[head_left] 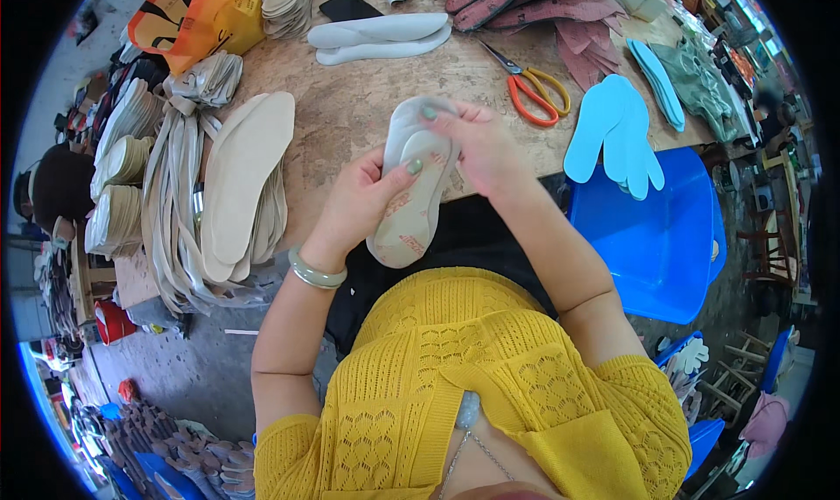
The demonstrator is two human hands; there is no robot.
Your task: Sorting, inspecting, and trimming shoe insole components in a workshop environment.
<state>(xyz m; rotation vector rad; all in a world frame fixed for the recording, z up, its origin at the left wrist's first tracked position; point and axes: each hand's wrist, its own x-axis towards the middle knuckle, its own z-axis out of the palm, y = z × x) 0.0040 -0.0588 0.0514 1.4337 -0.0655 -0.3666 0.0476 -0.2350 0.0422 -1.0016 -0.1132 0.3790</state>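
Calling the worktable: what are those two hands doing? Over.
Left hand gripping pale insole; right hand pinching its far end. Insole held at near edge of table. Scissors lie beyond, touching neither hand.

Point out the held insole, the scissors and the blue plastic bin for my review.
Held insole (420, 194), head view: middle of its camera-facing side.
Scissors (515, 70), head view: near the pivot.
Blue plastic bin (647, 251), head view: its bare inside.

Insole (409, 204): between the left hand (354, 198) and the right hand (486, 150).
Scissors (534, 93): on the table (350, 97), ahead and right of the right hand.
Fanned insoles (612, 132): right of the right hand, partly past the table edge — above the tub (647, 255).
Phone (350, 6): ahead of the left hand, behind the paired insoles (381, 36).
Stacked insoles (249, 176): left of the left hand — the straps (166, 185) further left.
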